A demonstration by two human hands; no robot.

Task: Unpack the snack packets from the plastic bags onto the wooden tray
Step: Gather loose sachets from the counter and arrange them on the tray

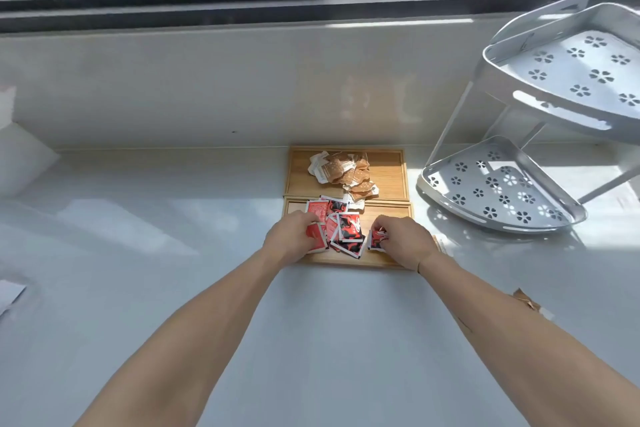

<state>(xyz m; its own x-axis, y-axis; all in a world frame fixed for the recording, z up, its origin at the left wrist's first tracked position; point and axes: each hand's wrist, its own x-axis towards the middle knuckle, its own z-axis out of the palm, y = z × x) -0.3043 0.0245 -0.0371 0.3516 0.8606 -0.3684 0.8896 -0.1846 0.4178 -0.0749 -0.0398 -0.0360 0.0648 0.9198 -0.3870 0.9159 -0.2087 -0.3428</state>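
Note:
Two wooden trays lie end to end on the white counter. The far tray [389,172] holds a heap of brown and white snack packets [343,172]. The near tray [349,259] holds several red and black packets [348,232]. My left hand [291,236] rests on the near tray's left side, its fingers closed on a red packet [317,239]. My right hand [401,239] is at the tray's right side and grips a red and black packet [376,239]. No plastic bag is clearly visible.
A white two-tier corner rack [502,191] with flower cut-outs stands to the right of the trays. A small brown scrap [526,300] lies on the counter by my right forearm. A white sheet edge [10,293] shows at far left. The window wall runs behind.

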